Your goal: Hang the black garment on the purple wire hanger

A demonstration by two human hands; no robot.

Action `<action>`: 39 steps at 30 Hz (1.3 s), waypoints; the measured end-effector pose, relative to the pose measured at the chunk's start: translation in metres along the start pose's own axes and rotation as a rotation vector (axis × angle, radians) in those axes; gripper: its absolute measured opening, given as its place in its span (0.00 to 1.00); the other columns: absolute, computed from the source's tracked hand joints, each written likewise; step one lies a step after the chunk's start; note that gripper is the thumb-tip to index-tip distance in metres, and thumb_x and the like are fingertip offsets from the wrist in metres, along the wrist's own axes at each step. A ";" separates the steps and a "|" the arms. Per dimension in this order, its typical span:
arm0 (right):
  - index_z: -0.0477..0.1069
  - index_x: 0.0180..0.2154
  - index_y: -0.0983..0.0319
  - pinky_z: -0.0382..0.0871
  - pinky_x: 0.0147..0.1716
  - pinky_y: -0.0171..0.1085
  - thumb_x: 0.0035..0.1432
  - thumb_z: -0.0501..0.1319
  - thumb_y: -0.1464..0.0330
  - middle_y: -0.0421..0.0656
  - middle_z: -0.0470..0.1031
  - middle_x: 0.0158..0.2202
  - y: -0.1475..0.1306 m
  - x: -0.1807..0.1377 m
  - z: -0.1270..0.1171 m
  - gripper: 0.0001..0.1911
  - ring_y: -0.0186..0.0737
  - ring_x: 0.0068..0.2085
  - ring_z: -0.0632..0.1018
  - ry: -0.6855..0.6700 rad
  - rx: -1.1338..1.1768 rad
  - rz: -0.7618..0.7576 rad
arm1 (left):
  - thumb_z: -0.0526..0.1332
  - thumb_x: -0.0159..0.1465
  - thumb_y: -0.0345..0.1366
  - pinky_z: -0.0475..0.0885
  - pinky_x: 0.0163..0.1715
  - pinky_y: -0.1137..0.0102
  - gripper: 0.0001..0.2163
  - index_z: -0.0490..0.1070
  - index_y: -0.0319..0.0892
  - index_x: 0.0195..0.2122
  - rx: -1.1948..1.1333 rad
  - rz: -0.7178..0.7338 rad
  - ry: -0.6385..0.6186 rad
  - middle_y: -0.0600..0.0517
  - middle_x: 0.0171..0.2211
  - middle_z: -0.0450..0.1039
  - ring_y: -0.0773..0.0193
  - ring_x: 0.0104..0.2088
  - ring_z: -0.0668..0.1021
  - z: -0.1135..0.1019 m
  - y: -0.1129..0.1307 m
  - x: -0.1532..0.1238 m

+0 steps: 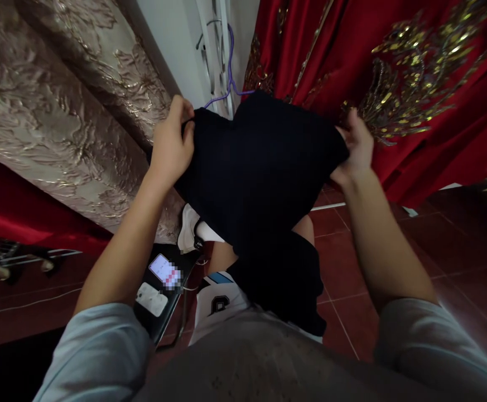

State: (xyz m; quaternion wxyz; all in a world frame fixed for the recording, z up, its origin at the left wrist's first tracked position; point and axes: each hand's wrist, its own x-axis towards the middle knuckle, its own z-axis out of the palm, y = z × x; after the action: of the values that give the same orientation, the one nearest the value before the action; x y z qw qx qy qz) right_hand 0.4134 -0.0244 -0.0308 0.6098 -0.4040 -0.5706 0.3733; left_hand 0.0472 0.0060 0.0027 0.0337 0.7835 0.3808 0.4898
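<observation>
I hold a black garment point(260, 167) up in front of me with both hands. My left hand point(172, 145) pinches its upper left edge, fingers closed on the cloth. At the upper right edge my right hand point(354, 145) grips the fabric the same way. A purple hanger point(230, 78) pokes out above the garment's top, its hook rising toward a white rail. The cloth hangs down over my lap and hides part of my leg.
A red gown with gold sequin embroidery point(414, 84) hangs at right. A champagne embossed fabric point(59, 111) hangs at left. Below, a phone point(165, 272) and a white device point(151, 298) lie on a dark stool. The floor is dark red tile point(456, 245).
</observation>
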 end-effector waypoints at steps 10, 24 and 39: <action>0.74 0.36 0.52 0.77 0.53 0.46 0.59 0.69 0.52 0.42 0.82 0.44 -0.033 -0.007 0.022 0.13 0.46 0.59 0.76 0.145 0.260 -0.017 | 0.57 0.75 0.48 0.57 0.69 0.56 0.21 0.64 0.48 0.66 -0.104 0.244 0.004 0.51 0.65 0.66 0.57 0.66 0.66 0.011 0.025 0.015; 0.78 0.46 0.53 0.76 0.50 0.54 0.71 0.52 0.52 0.46 0.77 0.44 -0.035 -0.124 0.083 0.19 0.54 0.53 0.79 0.279 -0.273 -0.264 | 0.64 0.69 0.46 0.78 0.44 0.62 0.12 0.77 0.46 0.48 -0.516 -0.241 -0.052 0.47 0.43 0.80 0.59 0.40 0.82 -0.009 0.069 -0.027; 0.67 0.65 0.54 0.63 0.67 0.50 0.72 0.55 0.55 0.48 0.69 0.62 0.001 -0.073 0.080 0.24 0.47 0.64 0.70 -0.503 -0.320 -0.423 | 0.60 0.61 0.32 0.62 0.19 0.70 0.04 0.74 0.46 0.35 -0.457 -0.526 -0.497 0.55 0.17 0.60 0.66 0.17 0.63 -0.067 0.055 -0.060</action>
State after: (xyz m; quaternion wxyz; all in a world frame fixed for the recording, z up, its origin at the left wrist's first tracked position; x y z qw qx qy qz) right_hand 0.3287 -0.0857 -0.0592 0.4433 -0.2630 -0.8248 0.2327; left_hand 0.0113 -0.0916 0.0162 0.4212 0.7263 0.4296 0.3325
